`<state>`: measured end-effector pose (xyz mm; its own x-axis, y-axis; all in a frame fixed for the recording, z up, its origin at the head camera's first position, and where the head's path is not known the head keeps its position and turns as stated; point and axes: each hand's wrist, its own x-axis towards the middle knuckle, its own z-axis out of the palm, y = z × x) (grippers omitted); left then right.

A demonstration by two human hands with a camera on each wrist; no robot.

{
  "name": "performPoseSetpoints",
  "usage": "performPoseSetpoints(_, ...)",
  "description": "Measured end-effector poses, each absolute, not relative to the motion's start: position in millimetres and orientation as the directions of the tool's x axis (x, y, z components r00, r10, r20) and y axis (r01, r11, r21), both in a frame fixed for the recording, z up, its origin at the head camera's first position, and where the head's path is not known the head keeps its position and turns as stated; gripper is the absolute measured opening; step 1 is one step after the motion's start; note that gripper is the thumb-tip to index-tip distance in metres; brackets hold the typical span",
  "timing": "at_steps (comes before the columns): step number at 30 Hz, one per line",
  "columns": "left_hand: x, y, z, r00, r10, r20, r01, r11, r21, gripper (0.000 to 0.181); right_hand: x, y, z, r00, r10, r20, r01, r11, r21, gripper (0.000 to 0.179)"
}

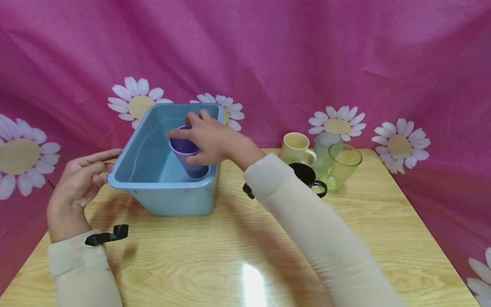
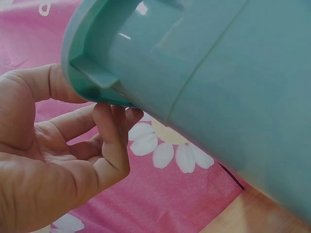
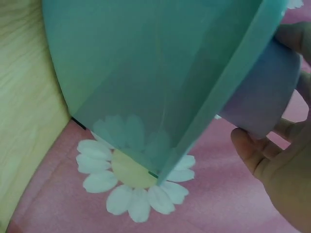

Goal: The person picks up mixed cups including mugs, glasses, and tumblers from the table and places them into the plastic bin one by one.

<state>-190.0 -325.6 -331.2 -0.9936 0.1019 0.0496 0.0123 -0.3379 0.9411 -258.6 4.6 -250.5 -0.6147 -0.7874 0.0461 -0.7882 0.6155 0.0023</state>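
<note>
A light blue plastic tub (image 1: 174, 200) stands on the left part of the table. My right hand (image 1: 216, 138) reaches over its near right side and grips a purple cup (image 1: 182, 146) round the upper part, with fingers spread about the mouth. The cup is inside the tub, slightly tilted; whether its base touches the floor of the tub is hidden. In the right wrist view the cup (image 3: 262, 92) shows above the tub's rim. At the tub's left edge, my left hand (image 1: 74, 183) holds the rim, and the left wrist view shows fingers (image 2: 112, 141) curled beneath it.
Right of the tub stand a cream mug (image 1: 294, 147), a black mug (image 1: 303, 172) partly behind the right sleeve, a frosted cup (image 1: 326, 145) and a clear yellow-green glass mug (image 1: 341, 166). A pink flowered cloth (image 1: 261, 64) hangs behind the wooden table (image 1: 184, 264).
</note>
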Motion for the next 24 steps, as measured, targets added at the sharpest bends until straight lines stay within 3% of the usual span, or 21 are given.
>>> performPoseSetpoints(9,-189,-326,-329,-0.995,0.099,0.015,-0.019,-0.334,0.942,0.043,-260,-5,-265,-0.613,-0.789,-0.037,-0.789,0.614,-0.016,0.067)
performPoseSetpoints(24,-190,-326,-331,-0.987,0.144,0.076,0.016,-0.378,0.925,0.045,-258,-19,-278,-0.616,-0.781,-0.103,-0.785,0.62,-0.015,0.071)
